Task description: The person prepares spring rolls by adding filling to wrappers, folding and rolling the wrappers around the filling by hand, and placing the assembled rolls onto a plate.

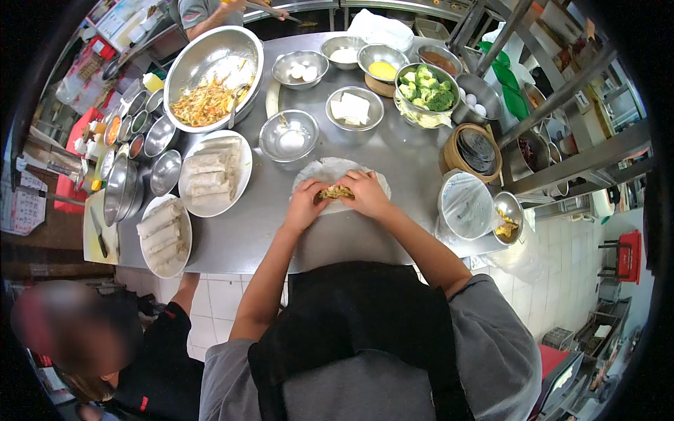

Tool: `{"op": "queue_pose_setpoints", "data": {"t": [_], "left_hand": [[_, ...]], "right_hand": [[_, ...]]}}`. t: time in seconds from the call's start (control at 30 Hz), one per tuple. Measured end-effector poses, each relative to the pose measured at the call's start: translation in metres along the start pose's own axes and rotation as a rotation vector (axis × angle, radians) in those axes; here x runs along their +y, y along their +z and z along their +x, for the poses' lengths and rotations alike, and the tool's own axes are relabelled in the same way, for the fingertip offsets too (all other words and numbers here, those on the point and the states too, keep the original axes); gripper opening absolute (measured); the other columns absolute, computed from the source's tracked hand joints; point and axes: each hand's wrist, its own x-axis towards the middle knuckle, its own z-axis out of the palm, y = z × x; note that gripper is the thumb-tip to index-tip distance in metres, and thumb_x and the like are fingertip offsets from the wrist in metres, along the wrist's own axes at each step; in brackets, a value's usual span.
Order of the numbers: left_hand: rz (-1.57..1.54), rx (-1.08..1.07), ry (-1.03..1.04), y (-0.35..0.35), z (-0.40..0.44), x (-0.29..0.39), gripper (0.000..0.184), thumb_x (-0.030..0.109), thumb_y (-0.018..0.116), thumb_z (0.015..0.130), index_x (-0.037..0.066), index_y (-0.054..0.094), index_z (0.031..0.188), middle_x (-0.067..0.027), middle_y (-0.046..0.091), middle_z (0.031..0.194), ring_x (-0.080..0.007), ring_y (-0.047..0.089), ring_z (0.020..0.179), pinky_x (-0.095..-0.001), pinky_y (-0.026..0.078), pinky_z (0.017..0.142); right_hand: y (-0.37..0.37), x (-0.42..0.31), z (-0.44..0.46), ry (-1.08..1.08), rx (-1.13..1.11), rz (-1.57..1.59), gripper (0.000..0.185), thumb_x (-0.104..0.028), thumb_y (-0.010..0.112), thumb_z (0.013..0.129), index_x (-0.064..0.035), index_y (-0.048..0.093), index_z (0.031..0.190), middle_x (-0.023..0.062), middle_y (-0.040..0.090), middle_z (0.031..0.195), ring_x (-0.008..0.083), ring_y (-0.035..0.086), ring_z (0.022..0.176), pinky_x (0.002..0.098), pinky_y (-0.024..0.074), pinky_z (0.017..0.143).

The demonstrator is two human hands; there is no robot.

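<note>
A round white wrapper [323, 169] lies on the steel table in front of me, with a strip of shredded filling [336, 191] on its near part. My left hand [307, 201] is at the filling's left end, its fingers bent and pressed around it. At the right end, my right hand [366, 192] has its fingers curled over the wrapper and filling. Both hands touch the wrapper. Rolled wrappers lie on an oval white plate [243, 168] to the left and on a second plate [187, 245] nearer the table edge.
A large bowl of shredded filling [256, 59] holds a spoon at the back left. Bowls of broccoli [427, 90], eggs [476, 104] and white slabs [350, 109] stand behind. A knife [100, 238] lies far left. Two other people stand nearby, one lower left, one behind the table.
</note>
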Motion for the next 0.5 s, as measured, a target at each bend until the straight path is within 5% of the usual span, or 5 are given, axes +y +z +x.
{"op": "queue_pose_setpoints", "data": {"t": [0.23,0.5], "left_hand": [[0.058,0.096,0.183,-0.019,0.008,0.029,0.032,0.023,0.083,0.074,0.013,0.073,0.102,-0.0024,0.068,0.104,-0.0266,0.061,0.101,-0.0381,0.046,0.09],[0.019,0.071,0.152,0.005,0.015,0.014,0.02,0.013,0.081,0.076,0.008,0.073,0.093,-0.0053,0.072,0.099,-0.0257,0.067,0.091,-0.0379,0.052,0.085]], "right_hand": [[-0.037,0.019,0.004,0.0,0.041,0.533,0.028,-0.011,0.077,0.078,-0.005,0.072,0.104,0.0124,0.067,0.098,0.0331,0.065,0.096,0.0379,0.0502,0.088],[-0.015,0.02,0.004,0.088,0.064,0.455,0.018,-0.01,0.076,0.081,-0.0059,0.072,0.098,0.012,0.067,0.094,0.0316,0.065,0.092,0.0397,0.0509,0.087]]}}
